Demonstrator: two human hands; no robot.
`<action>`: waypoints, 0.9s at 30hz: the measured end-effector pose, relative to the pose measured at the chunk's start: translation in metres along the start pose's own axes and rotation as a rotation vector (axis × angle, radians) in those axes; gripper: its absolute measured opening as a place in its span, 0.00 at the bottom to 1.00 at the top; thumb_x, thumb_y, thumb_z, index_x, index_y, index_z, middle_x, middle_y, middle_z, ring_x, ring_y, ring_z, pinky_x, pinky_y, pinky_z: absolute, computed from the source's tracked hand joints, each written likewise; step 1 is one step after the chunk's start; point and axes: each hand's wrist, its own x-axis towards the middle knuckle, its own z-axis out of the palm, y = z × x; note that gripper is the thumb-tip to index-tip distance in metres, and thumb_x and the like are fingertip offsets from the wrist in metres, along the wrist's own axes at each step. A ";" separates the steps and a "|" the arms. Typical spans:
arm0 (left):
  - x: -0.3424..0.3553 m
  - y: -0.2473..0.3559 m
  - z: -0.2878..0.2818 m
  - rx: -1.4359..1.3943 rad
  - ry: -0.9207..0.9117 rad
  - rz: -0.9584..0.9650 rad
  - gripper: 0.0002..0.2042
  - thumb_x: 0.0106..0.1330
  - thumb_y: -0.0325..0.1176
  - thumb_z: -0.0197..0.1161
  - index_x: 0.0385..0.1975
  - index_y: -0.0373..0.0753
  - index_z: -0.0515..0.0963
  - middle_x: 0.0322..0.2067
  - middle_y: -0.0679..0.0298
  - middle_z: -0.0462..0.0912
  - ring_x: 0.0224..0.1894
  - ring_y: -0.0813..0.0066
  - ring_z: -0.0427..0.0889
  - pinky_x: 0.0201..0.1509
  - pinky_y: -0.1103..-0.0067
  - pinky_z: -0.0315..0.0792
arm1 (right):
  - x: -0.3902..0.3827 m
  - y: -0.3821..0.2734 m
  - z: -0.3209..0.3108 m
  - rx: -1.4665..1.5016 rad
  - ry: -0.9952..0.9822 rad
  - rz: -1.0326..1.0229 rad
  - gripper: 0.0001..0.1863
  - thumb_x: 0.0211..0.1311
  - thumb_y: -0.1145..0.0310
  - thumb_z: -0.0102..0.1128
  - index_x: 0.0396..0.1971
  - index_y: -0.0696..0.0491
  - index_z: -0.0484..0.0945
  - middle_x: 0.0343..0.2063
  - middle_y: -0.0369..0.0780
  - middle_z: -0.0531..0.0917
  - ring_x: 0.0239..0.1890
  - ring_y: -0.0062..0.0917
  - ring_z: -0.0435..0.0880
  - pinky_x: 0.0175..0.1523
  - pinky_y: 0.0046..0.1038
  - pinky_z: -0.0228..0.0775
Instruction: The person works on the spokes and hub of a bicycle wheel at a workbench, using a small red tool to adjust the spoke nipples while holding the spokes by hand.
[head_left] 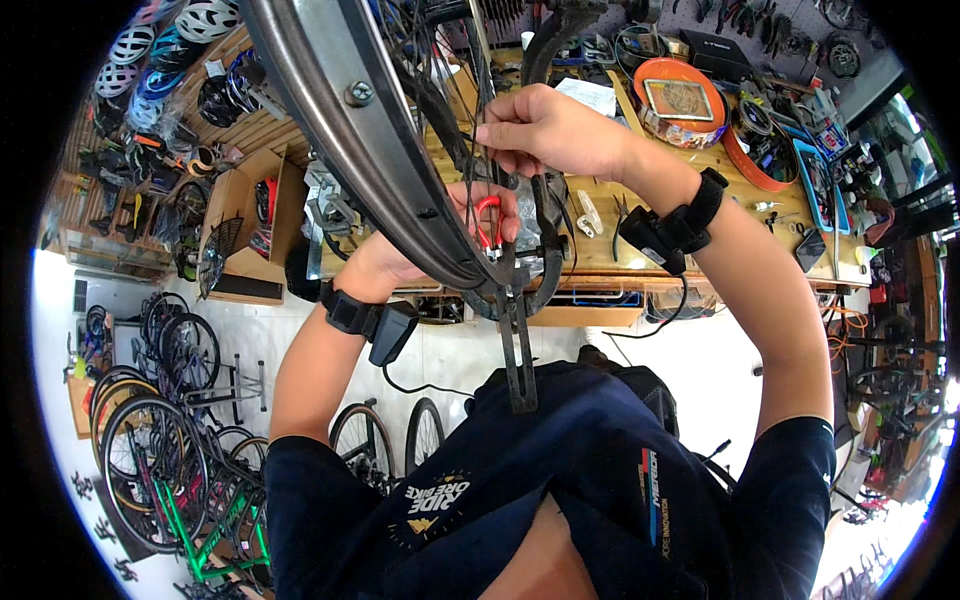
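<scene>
A bare metal bicycle wheel rim stands upright in a dark truing stand, its thin spokes running up in front of me. Behind the rim's lower part, my left hand is closed around a red, loop-shaped spoke wrench close to the spokes. The rim hides part of that hand. Higher and to the right, my right hand has thumb and fingers pinched together on a thin dark spoke. Both wrists wear black strapped devices with cables.
The wooden workbench holds pliers, an orange round tin, a blue tray and loose tools. An open cardboard box stands left, below helmets. Several bicycles stand at lower left. A cable hangs beside my right forearm.
</scene>
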 end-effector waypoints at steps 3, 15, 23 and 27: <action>0.000 0.000 -0.005 -0.002 0.054 -0.072 0.23 0.60 0.34 0.68 0.53 0.31 0.70 0.41 0.64 0.78 0.46 0.76 0.77 0.50 0.84 0.72 | 0.002 0.002 0.001 -0.004 0.016 0.003 0.17 0.69 0.59 0.52 0.24 0.54 0.74 0.18 0.32 0.76 0.19 0.14 0.71 0.27 0.18 0.65; 0.004 -0.015 -0.015 0.348 0.275 -0.094 0.15 0.68 0.36 0.60 0.48 0.33 0.72 0.39 0.64 0.80 0.36 0.83 0.76 0.44 0.85 0.70 | -0.022 0.030 0.025 -0.077 -0.046 0.082 0.14 0.60 0.66 0.59 0.38 0.63 0.77 0.22 0.40 0.81 0.23 0.21 0.79 0.29 0.24 0.72; -0.012 0.018 -0.028 0.444 0.387 -0.022 0.18 0.68 0.43 0.58 0.50 0.36 0.73 0.44 0.65 0.79 0.46 0.75 0.77 0.52 0.76 0.70 | -0.025 0.036 0.042 -0.052 -0.004 0.093 0.13 0.60 0.69 0.65 0.37 0.64 0.75 0.28 0.40 0.82 0.31 0.19 0.82 0.35 0.21 0.74; 0.010 0.013 -0.024 0.558 0.633 0.113 0.23 0.69 0.47 0.55 0.56 0.39 0.69 0.53 0.64 0.74 0.57 0.75 0.71 0.60 0.74 0.63 | -0.026 0.030 0.040 -0.034 -0.020 0.149 0.11 0.59 0.70 0.65 0.32 0.63 0.76 0.27 0.40 0.83 0.30 0.20 0.83 0.36 0.22 0.74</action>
